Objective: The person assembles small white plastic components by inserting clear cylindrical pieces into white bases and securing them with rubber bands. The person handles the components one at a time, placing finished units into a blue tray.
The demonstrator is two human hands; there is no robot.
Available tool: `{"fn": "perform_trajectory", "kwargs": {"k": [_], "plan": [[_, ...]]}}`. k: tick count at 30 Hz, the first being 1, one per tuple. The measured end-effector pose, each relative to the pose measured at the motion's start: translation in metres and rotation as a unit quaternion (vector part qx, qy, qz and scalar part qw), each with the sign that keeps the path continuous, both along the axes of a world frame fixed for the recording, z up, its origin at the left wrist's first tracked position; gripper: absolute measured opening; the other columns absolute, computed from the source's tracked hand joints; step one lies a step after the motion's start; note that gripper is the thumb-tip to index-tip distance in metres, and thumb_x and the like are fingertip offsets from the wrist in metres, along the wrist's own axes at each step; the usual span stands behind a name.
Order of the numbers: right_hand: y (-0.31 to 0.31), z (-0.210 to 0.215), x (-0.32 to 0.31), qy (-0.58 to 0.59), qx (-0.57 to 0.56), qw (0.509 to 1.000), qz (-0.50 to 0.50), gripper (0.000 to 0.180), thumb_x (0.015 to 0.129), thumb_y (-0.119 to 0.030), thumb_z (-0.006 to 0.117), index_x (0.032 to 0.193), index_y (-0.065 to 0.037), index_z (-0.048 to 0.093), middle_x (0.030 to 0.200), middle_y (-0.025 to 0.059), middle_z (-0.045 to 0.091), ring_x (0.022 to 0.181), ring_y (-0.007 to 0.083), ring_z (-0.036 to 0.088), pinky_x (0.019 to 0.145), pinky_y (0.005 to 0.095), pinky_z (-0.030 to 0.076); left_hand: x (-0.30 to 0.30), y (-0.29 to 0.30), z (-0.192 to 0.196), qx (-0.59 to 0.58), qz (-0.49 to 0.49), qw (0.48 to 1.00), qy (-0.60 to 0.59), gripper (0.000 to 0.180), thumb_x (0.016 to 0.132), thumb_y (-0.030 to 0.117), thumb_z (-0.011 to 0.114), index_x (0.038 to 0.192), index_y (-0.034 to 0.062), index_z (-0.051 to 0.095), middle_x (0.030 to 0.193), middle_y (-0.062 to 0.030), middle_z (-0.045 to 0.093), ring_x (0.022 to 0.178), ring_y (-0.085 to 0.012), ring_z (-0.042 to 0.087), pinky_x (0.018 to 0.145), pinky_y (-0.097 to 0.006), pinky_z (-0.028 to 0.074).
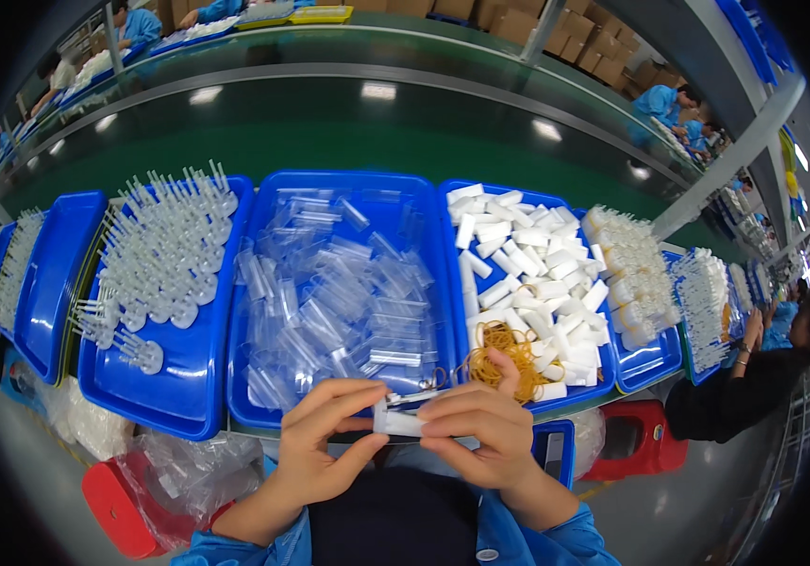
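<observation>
A small white plastic piece (397,424) is held between both hands, near the person's body and just in front of the blue trays. The left hand (325,443) is closed on the left end of the piece with the thumb and fingers. The right hand (475,429) is closed on the right end, so both grips are shut on the same piece. A thin clear part is seen on top of the piece, but what it is cannot be told.

Just behind the hands, a big blue tray (254,396) full of clear plastic tubes is set on the counter (376,132). To the right of it, a second blue tray (575,396) is filled with white plastic pieces, and a heap of yellow rubber bands (499,351) lies at its near edge, close to the right hand. To the left, another blue tray (188,387) is loaded with clear parts that have round bases. A red stool (117,505) is seen low on the left.
</observation>
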State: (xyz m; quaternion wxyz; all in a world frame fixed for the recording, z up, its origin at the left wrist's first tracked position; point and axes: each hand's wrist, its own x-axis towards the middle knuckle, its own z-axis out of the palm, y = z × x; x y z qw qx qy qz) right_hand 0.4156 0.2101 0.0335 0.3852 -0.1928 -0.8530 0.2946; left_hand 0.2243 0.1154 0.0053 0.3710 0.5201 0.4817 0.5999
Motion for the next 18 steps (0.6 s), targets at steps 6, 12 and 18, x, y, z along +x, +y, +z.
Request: {"fn": "perform_trajectory", "kwargs": {"k": [6, 12, 18], "plan": [[0.132, 0.001, 0.048, -0.035, 0.046, 0.970, -0.238, 0.017, 0.076, -0.007, 0.074, 0.090, -0.001, 0.068, 0.087, 0.0116, 0.067, 0.074, 0.0222, 0.066, 0.071, 0.0318, 0.050, -0.003, 0.001, 0.000, 0.030, 0.001, 0.997, -0.074, 0.041, 0.079, -0.009, 0.072, 0.118, -0.0053, 0.062, 0.122, -0.0195, 0.055, 0.113, -0.0287, 0.062, 0.088, -0.035, 0.061], [0.177, -0.022, 0.040, -0.298, 0.103, 0.903, -0.293, 0.019, 0.072, -0.013, 0.078, 0.082, -0.004, 0.065, 0.084, 0.0127, 0.064, 0.073, 0.0299, 0.064, 0.064, 0.0389, 0.049, -0.007, -0.002, -0.010, 0.043, -0.005, 0.994, -0.095, 0.039, 0.079, -0.008, 0.073, 0.116, -0.0057, 0.062, 0.122, -0.0192, 0.054, 0.112, -0.0266, 0.062, 0.088, -0.034, 0.060], [0.152, -0.004, 0.037, -0.132, 0.068, 0.963, -0.226, 0.012, 0.079, -0.005, 0.072, 0.090, -0.002, 0.066, 0.084, 0.0112, 0.062, 0.073, 0.0249, 0.065, 0.064, 0.0354, 0.050, -0.012, 0.002, 0.000, 0.034, 0.044, 0.993, -0.109, 0.042, 0.079, -0.008, 0.073, 0.119, -0.0054, 0.061, 0.121, -0.0180, 0.053, 0.115, -0.0267, 0.060, 0.092, -0.036, 0.059]]}}
